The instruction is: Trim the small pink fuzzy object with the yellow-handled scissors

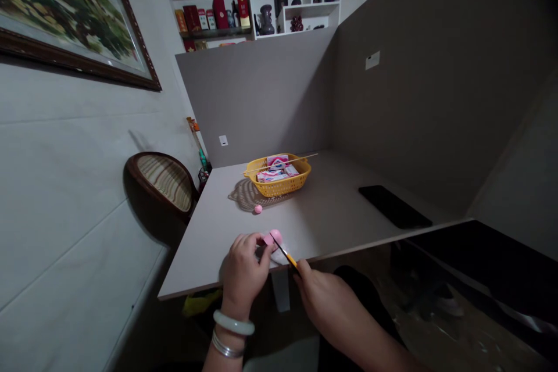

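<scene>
My left hand (244,270) is closed on a small pink round object (274,238) near the front edge of the grey table (331,209). It wears two bangles at the wrist. My right hand (318,290) grips a thin tool with a yellow handle and a dark tip (285,254). The tip touches the pink object. A bit of white material (279,256) lies under the pink object. A second, smaller pink ball (258,208) rests on the table farther back.
A yellow basket (279,186) with small packets and a thin wooden stick across its rim stands on a woven mat (246,195). A black phone (394,206) lies at the right. A chair back (163,183) stands at the left. Grey partitions enclose the table.
</scene>
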`<state>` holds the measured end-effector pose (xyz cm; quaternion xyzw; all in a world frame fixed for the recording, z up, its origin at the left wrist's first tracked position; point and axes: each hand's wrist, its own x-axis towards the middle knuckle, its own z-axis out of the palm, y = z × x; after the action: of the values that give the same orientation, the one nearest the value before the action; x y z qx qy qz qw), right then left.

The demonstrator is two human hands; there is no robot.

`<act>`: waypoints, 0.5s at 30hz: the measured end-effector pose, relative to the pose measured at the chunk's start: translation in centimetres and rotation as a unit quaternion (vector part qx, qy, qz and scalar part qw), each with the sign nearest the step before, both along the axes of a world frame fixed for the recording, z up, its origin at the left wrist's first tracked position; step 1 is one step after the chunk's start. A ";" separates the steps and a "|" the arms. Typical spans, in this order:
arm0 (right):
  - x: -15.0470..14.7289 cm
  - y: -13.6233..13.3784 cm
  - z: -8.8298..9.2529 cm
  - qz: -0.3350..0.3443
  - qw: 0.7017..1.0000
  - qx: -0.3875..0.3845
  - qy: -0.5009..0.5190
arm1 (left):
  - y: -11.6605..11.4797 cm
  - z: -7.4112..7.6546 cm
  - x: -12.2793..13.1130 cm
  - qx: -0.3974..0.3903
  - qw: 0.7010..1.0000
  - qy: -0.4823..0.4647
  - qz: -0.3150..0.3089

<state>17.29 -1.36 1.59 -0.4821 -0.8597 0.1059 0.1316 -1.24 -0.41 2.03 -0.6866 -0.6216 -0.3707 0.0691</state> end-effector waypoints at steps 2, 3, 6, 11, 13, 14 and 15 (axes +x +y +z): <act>-0.5 0.6 0.5 0.002 1.000 0.011 -0.008 | 0.1 -0.1 -0.1 0.008 1.000 0.006 0.003; -0.8 0.9 0.7 0.002 1.000 0.012 -0.011 | 0.1 -0.1 -0.1 0.011 1.000 0.007 0.007; -1.1 1.0 0.4 -0.001 1.000 0.005 -0.016 | 0.1 -0.2 -0.1 0.005 1.000 0.003 0.014; 0.0 -0.4 -0.8 -0.003 1.000 0.010 0.001 | -0.1 0.0 -0.1 -0.008 1.000 -0.001 0.011; 0.1 -0.4 -0.5 -0.003 1.000 0.020 -0.004 | 0.0 0.0 0.0 -0.002 1.000 0.005 0.008; 0.0 -0.2 -0.2 -0.005 1.000 0.023 -0.008 | 0.0 0.1 0.0 0.000 1.000 0.009 0.005; -0.2 0.0 0.1 -0.007 1.000 0.023 -0.013 | 0.0 0.1 0.0 0.002 1.000 0.013 0.004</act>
<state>17.05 -1.33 1.68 -0.4864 -0.8601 0.0785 0.1321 -1.25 -0.39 2.09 -0.6887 -0.6225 -0.3628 0.0805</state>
